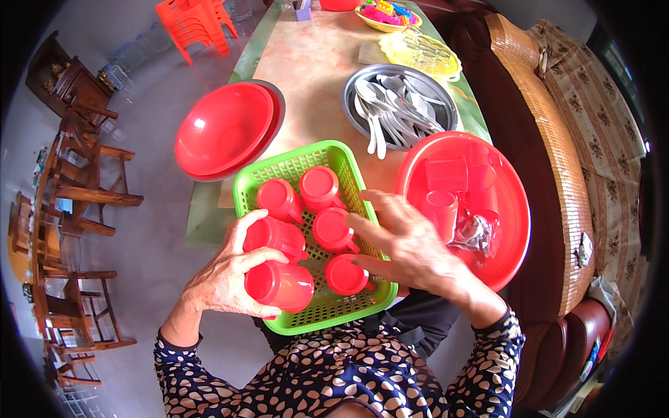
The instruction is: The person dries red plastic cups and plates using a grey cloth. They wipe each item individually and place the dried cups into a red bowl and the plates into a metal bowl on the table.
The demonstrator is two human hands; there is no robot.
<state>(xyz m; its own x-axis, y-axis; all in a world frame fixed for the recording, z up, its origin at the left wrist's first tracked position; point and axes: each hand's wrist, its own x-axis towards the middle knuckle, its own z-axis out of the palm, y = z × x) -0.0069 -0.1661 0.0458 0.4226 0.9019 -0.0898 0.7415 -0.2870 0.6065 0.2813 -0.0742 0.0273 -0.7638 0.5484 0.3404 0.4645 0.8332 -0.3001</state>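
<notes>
A green plastic basket [343,155] with perforated walls stands in front of me, with several red mugs, mostly bottom up, in two rows inside it. My left hand [221,279] is closed around the near-left mug [286,286], thumb on its near side. One of its fingers also reaches over the mug [275,237] behind it. Over the basket's right side, my right hand [411,251] has its fingers stretched apart and holds nothing. Its fingertips are at the middle-right mug [332,230] and the near-right mug [345,274]; I cannot tell whether they touch.
Right of the basket is a red basin [512,209] holding red mugs and a clear plastic bag. Behind it sits a metal bowl [352,115] of white spoons. Red bowls [223,129] stand at the table's left edge. A yellow tray [446,66] lies farther back.
</notes>
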